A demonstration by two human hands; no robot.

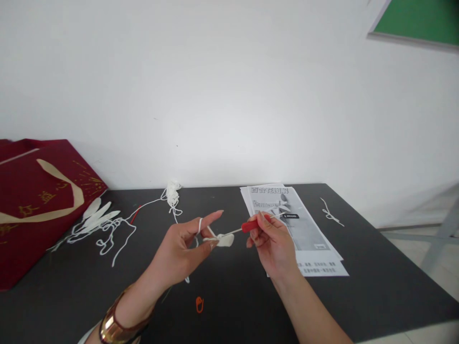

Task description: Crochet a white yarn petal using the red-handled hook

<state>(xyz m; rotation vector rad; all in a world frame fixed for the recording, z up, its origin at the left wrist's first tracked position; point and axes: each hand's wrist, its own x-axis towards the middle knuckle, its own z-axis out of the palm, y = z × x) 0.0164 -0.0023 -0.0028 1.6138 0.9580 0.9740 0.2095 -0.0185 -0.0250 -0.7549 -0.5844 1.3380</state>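
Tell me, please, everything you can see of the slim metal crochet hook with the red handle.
The slim metal crochet hook with the red handle looks smooth and plastic-like in the middle, with thin silvery shafts at both ends. The bare right hand pinches it above the matte black table. It slants slightly, left end lower, where it meets the small white yarn piece at the bare left hand. Its tip is indistinct.

A red-handled hook (253, 225) slants down leftward, its metal tip at a small white yarn piece (225, 240).
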